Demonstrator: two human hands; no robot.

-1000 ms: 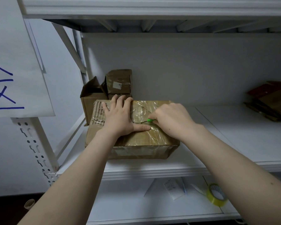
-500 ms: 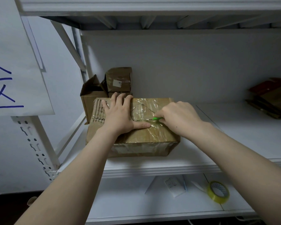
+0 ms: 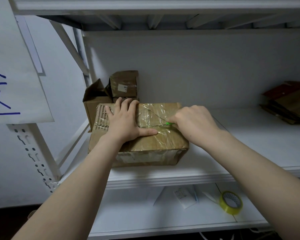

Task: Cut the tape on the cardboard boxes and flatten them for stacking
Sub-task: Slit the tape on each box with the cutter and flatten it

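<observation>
Right hand (image 3: 196, 125) slid cutter (image 3: 169, 123) rightward | box (image 3: 154, 144) edge near | left hand (image 3: 126, 123) flat

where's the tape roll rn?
Head view, lower right: the yellow tape roll lies on the lower shelf, just right of the paper slips, one level below the taped box.

My left hand (image 3: 124, 124) presses flat on the taped cardboard box (image 3: 156, 146) on the white shelf (image 3: 249, 144); my right hand (image 3: 194, 125) pinches a green cutter (image 3: 169, 124) against its tape.
</observation>
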